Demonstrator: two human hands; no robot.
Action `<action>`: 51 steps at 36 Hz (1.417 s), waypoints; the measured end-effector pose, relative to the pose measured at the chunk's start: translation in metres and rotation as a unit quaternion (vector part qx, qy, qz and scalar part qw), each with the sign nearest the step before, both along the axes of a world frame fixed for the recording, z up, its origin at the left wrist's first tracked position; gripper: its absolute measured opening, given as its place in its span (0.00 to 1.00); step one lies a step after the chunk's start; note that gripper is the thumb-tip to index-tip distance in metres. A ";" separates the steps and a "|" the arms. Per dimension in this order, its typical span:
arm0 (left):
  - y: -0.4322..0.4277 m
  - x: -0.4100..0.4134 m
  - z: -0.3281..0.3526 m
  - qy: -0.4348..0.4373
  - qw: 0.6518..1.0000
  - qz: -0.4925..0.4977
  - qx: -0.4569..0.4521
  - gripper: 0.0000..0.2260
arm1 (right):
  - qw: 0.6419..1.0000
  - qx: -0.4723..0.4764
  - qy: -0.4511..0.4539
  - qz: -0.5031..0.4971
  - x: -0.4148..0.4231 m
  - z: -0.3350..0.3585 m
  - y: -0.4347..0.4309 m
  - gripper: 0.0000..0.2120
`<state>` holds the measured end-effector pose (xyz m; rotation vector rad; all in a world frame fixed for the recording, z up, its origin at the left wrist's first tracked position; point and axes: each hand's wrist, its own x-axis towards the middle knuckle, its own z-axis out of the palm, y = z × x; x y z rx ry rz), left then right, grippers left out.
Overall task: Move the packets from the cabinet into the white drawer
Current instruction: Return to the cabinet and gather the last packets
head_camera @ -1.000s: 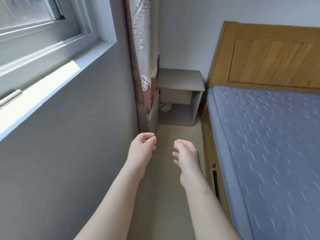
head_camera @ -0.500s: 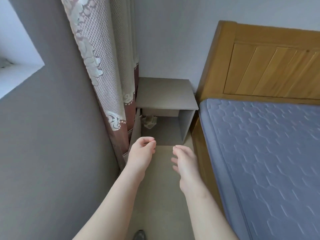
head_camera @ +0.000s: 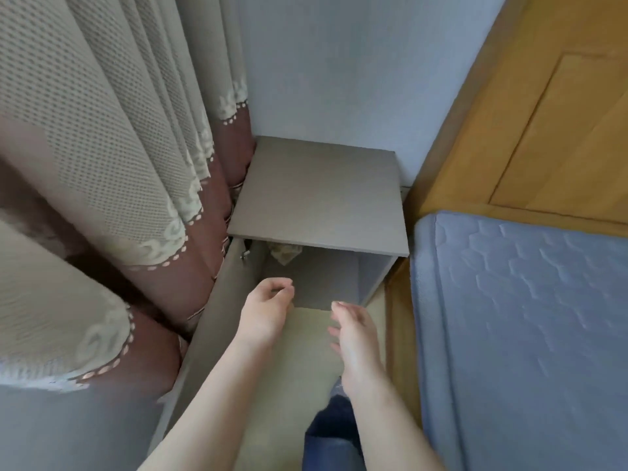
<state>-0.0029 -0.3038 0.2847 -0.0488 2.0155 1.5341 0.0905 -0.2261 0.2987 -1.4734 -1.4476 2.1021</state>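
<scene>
A grey bedside cabinet (head_camera: 319, 205) stands in the corner with its door (head_camera: 204, 334) swung open to the left. Inside, under the top board, a crumpled pale packet (head_camera: 284, 254) shows, partly hidden. My left hand (head_camera: 266, 312) hovers just in front of the cabinet opening, fingers loosely curled, holding nothing. My right hand (head_camera: 355, 329) is beside it, a little lower, fingers apart and empty. No white drawer is in view.
A brown and beige patterned curtain (head_camera: 119, 185) hangs close on the left, against the open door. A bed with a blue mattress (head_camera: 526, 334) and wooden headboard (head_camera: 543, 113) fills the right. A narrow strip of floor (head_camera: 299, 385) runs between; my jeans-clad leg (head_camera: 328, 433) shows below.
The view has come much closer to the cabinet and tilted down. Both hands stay out in front, now at the cabinet opening. The window has left the view.
</scene>
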 end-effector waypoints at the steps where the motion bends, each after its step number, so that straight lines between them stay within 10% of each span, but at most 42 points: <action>1: 0.014 -0.008 -0.009 -0.005 1.000 0.013 -0.001 0.05 | 1.000 -0.005 -0.007 0.010 -0.010 -0.009 0.018 0.06; 20: 0.117 -0.132 -0.304 -0.048 0.995 0.049 -0.073 0.06 | 0.991 -0.007 -0.061 0.120 -0.162 -0.314 0.118 0.05; 34: 0.147 -0.247 -0.555 0.061 0.988 -0.059 -0.128 0.09 | 0.956 0.201 -0.078 0.197 -0.284 -0.591 0.189 0.04; 51: 0.172 -0.321 -0.615 0.310 0.878 -0.209 -0.297 0.22 | 0.885 0.317 -0.181 0.290 -0.309 -0.656 0.257 0.17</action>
